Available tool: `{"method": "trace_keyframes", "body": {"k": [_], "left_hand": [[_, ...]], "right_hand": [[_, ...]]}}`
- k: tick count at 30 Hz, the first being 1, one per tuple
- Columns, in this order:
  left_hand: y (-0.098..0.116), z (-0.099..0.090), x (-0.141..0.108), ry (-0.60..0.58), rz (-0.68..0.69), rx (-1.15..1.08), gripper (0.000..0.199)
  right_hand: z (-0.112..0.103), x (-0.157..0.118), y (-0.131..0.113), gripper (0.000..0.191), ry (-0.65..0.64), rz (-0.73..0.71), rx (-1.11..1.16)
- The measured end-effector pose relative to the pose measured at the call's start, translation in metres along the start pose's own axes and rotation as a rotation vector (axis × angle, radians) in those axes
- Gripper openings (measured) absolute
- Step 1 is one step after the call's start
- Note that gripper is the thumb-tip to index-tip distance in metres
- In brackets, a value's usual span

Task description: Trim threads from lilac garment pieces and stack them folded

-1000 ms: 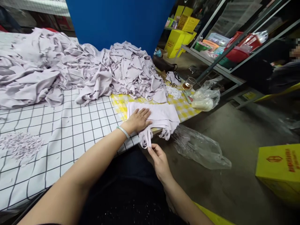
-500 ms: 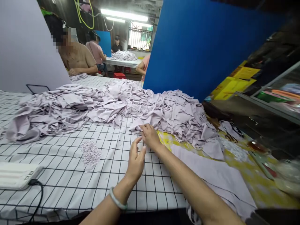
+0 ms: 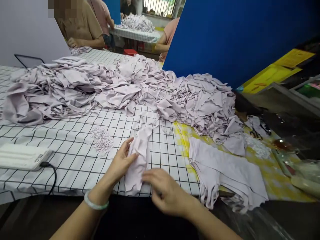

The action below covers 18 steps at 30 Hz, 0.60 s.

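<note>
A pale lilac strip of cloth [image 3: 139, 146] lies lengthwise on the checked tablecloth in front of me. My left hand [image 3: 121, 160] grips its left side, thumb on top and fingers at the edge. At the lower right edge of the strip, my right hand [image 3: 163, 191] has its fingers curled, the fingertips blurred against the cloth. Whatever sits inside that hand is hidden; only a small dark spot shows. Beyond the strip rises a long heap of similar lilac cloth pieces [image 3: 200, 100]. A neat stack of lilac pieces [image 3: 232, 170] rests to the right on yellow checked cloth.
Small clippings [image 3: 102, 140] form a pile left of my hands. A white power bank [image 3: 23, 156] with a black cable lies at far left. Scissors [image 3: 256, 134] lie at right. A blue panel [image 3: 220, 43] stands behind the heap. Co-workers sit beyond.
Both hands have come back toward the table's front edge, and a cloth strip from near the heap now lies between them. My left hand has closed on it. The view has tilted downward.
</note>
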State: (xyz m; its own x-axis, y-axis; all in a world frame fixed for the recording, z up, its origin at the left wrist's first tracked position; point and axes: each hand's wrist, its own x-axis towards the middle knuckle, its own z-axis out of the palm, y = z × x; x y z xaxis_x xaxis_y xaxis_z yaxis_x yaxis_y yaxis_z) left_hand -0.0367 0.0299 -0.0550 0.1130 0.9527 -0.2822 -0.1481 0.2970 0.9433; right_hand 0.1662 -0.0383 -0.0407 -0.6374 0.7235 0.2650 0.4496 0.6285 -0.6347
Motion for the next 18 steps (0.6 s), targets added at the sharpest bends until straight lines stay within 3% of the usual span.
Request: {"method": "trace_keyframes", "body": {"k": [2,4,6,7,9,10,12,14,15,18], "left_hand": [[-0.004,-0.001,-0.003,0.006,0.003,0.05,0.067],[0.0,0.0,-0.005,0.03,0.03,0.112,0.059],[0.014,0.004,-0.008,0.015,0.076,0.147,0.054],[0.024,0.005,-0.011,-0.015,0.1,0.139,0.053],[0.045,0.006,-0.018,-0.076,0.169,0.103,0.054],[0.054,0.006,-0.023,-0.092,0.227,0.104,0.055],[0.066,0.002,-0.036,-0.086,0.384,0.209,0.056],[0.062,-0.006,-0.05,-0.078,0.545,0.446,0.055],[0.054,-0.011,-0.058,-0.108,0.602,0.586,0.052],[0.021,-0.026,-0.082,-0.297,0.621,0.911,0.045]], "right_hand": [[-0.007,0.01,0.024,0.048,0.155,0.083,-0.031],[-0.015,0.039,0.058,0.046,0.288,0.171,-0.197],[-0.023,0.074,0.089,0.045,0.274,0.248,-0.339],[-0.027,0.089,0.1,0.036,0.221,0.261,-0.359],[-0.039,0.105,0.109,0.015,0.195,0.233,-0.325],[-0.047,0.103,0.107,0.008,0.25,0.195,-0.291],[-0.061,0.079,0.092,0.01,0.469,0.117,-0.26],[-0.066,0.035,0.07,0.013,0.627,0.085,-0.319],[-0.063,0.01,0.058,0.015,0.582,0.076,-0.355],[-0.039,-0.054,0.027,0.024,0.215,0.073,-0.367]]}}
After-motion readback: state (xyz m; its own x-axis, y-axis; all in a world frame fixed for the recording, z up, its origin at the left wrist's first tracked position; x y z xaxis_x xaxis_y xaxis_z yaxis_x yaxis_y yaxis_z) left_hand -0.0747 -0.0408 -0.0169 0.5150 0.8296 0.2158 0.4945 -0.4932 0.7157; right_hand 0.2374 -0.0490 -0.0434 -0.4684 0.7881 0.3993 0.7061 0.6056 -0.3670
